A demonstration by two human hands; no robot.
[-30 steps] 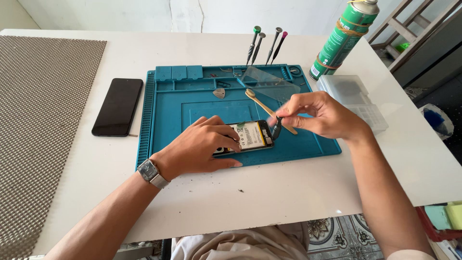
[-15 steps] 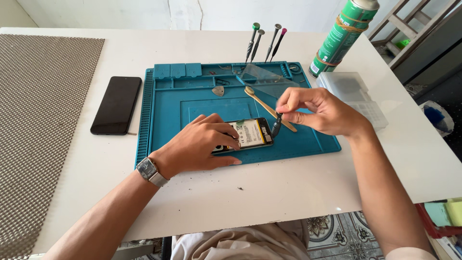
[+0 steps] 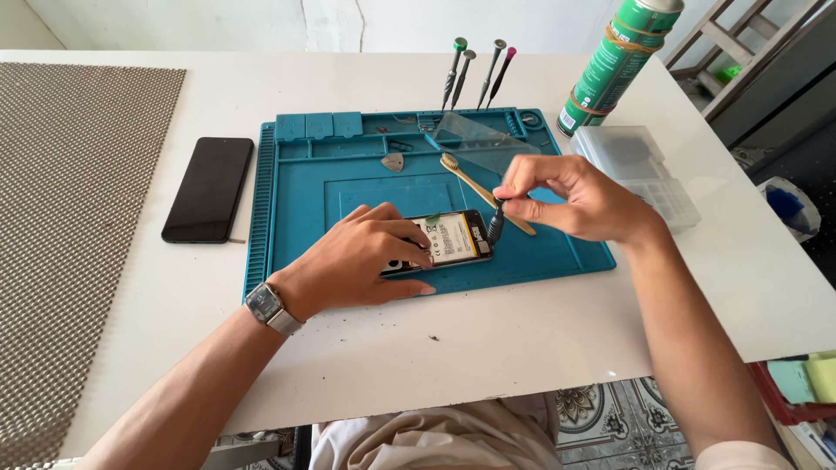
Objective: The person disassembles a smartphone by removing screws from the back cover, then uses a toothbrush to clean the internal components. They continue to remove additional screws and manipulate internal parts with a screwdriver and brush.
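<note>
An opened phone [image 3: 453,239] with its yellow-edged battery showing lies on a teal work mat [image 3: 296,191]. My left hand [image 3: 361,261] presses flat on the phone's left part and covers it. My right hand [image 3: 570,198] pinches a small dark screwdriver [image 3: 495,224] upright, its tip at the phone's right end. A wooden toothbrush [image 3: 470,180] lies on the mat just behind the screwdriver, partly under my right hand.
A black phone [image 3: 208,188] lies face down left of the mat. Several screwdrivers [image 3: 475,70] stand in the mat's back edge, with a clear plastic sheet [image 3: 483,144] below them. A green spray can [image 3: 618,61] and clear plastic box [image 3: 640,170] sit right. A woven mat [image 3: 70,218] covers the table's left.
My right hand has shifted slightly and turned its fingers on the screwdriver. My left hand stays pressed on the phone.
</note>
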